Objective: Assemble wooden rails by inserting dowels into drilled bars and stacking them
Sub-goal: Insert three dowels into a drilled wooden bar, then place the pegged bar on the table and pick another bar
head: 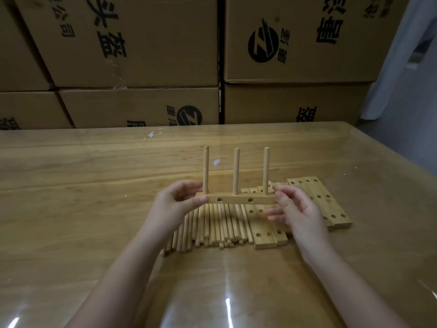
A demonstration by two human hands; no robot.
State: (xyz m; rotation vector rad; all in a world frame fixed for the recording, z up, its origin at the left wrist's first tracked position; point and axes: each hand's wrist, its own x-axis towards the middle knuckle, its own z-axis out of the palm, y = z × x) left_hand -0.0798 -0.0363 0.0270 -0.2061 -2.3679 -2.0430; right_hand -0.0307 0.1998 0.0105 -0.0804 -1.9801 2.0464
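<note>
A drilled wooden bar [238, 199] is held level above the table, with three dowels [236, 171] standing upright in its top holes. Two side holes face me. My left hand [176, 204] pinches the bar's left end between thumb and fingers. My right hand [294, 209] holds the right end with its fingertips. Under the bar lies a pile of loose dowels [217, 227], side by side. To the right of that pile lie several drilled bars [264, 235], flat on the table.
A further group of drilled bars [328, 200] lies at the right. The wooden table [94, 185] has a glossy cover. Stacked cardboard boxes [142, 55] stand close behind the table's far edge. The table's right edge runs diagonally at the right.
</note>
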